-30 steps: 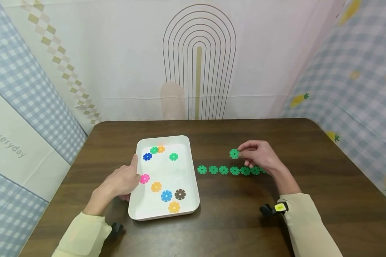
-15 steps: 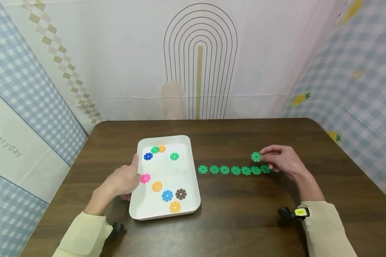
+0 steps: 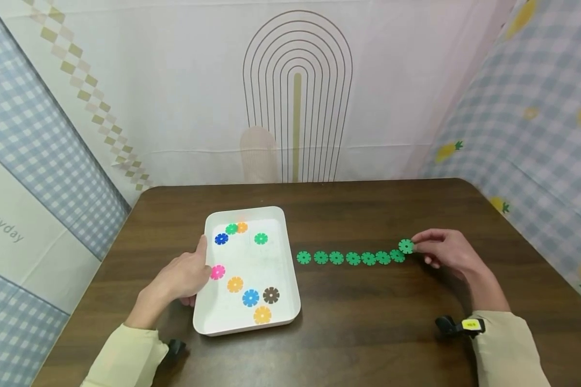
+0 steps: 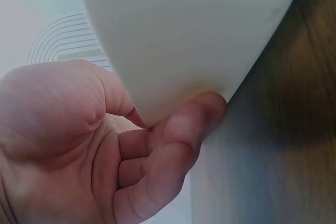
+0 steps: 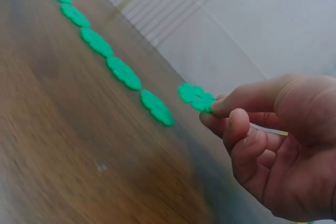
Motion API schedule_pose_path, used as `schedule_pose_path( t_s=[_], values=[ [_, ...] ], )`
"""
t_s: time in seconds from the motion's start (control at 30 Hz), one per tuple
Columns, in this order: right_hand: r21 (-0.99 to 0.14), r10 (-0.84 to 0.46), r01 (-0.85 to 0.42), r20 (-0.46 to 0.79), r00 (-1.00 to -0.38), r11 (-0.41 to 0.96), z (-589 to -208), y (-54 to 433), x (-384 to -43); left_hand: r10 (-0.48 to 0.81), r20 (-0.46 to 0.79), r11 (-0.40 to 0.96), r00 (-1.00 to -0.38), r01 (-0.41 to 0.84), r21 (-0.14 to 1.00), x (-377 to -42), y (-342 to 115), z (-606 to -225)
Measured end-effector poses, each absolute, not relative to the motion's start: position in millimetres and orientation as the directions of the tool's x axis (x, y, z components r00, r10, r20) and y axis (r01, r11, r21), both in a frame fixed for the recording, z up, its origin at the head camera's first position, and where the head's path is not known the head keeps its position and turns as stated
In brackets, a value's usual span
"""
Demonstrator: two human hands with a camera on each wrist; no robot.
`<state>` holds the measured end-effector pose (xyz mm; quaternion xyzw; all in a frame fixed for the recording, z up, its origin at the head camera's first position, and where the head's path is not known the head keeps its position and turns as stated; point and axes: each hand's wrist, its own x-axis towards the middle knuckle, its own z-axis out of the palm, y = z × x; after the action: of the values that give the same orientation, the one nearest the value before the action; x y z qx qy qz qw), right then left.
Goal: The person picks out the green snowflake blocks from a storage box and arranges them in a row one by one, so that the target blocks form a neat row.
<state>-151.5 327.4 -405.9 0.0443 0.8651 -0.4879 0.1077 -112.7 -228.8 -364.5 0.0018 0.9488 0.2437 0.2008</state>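
Observation:
My right hand point(image 3: 452, 251) pinches a green notched plastic disc point(image 5: 195, 97) between thumb and fingertips. In the head view this disc overlaps the right end of a row of several green discs point(image 3: 353, 258) on the table; the right wrist view shows it raised, apart from the end disc point(image 5: 156, 107). At the left side of a white tray point(image 3: 295, 301), my left hand point(image 3: 183, 273) grips the wall. Its thumb lies at the rim and its fingers point(image 4: 186, 121) curl against the outside and underside. Loose discs in the tray include a green one point(image 3: 261, 238) and a pink one point(image 3: 217, 272).
Also in the tray are a dark blue disc point(image 3: 221, 238), a light blue disc point(image 3: 250, 298), a brown disc point(image 3: 271, 295) and several orange ones. The brown wooden table point(image 3: 348, 344) ends at a patterned cloth backdrop point(image 3: 193, 107).
My right hand has moved to the right above the row, carrying the green disc from over its middle to its right end. The left hand and tray stay in place.

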Motion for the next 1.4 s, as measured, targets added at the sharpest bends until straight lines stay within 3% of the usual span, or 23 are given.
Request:
schedule_pose_path(
  t_s=[0.6, 1.4],
  values=[
    [-0.82, -0.013, 0.264, -0.314, -0.949, 0.507, -412, 343, -150, 0.15, -0.366, 0.884, -0.918, -0.041, 0.465, -111, -231, -364],
    [-0.796, -0.006, 0.257, -0.31, -0.951, 0.548, -412, 341, -148, 0.138, -0.379, 0.886, -0.915, -0.057, 0.46, -111, -229, -365]
  ],
)
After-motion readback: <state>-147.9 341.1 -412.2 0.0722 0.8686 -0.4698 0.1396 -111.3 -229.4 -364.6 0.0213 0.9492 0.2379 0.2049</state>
